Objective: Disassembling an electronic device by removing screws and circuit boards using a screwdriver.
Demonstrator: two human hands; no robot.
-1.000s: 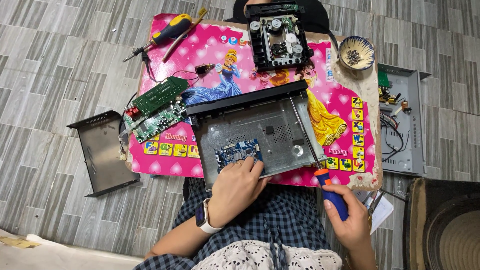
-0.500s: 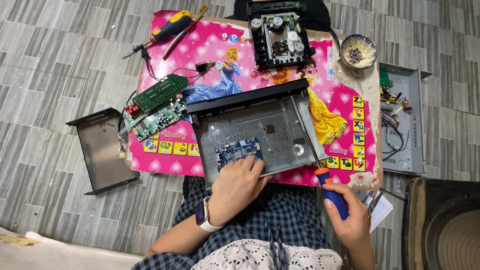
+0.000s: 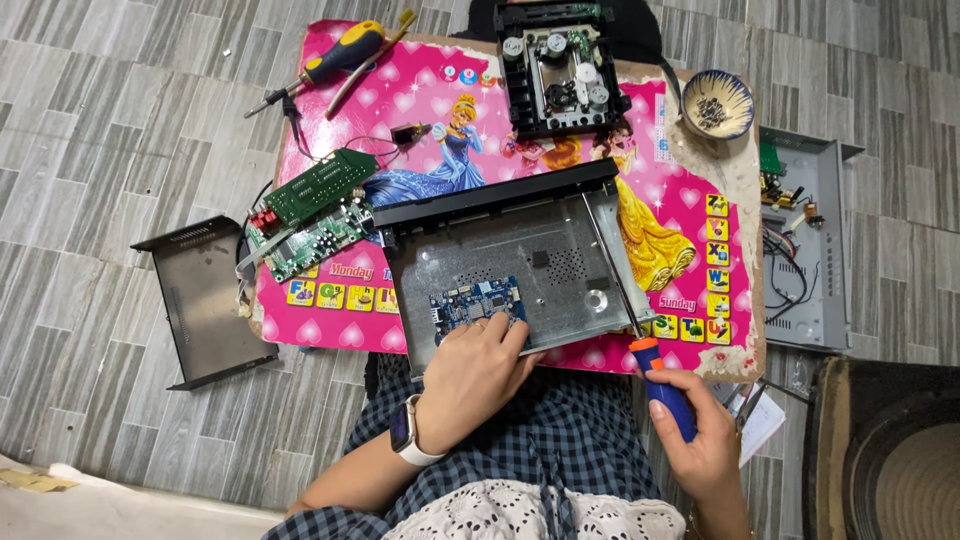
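Blue board [image 3: 478,305]: lies in the metal tray [image 3: 560,255] on the pink worktop [image 3: 690,215], near its front edge.
Left hand [image 3: 478,375]: fingers curled, pressing on the board.
Right hand [image 3: 700,440]: closed around the screwdriver [image 3: 640,330].
Risk: the long tip may slip and scratch the board or poke a finger.
Risk: tiny screws may roll off.
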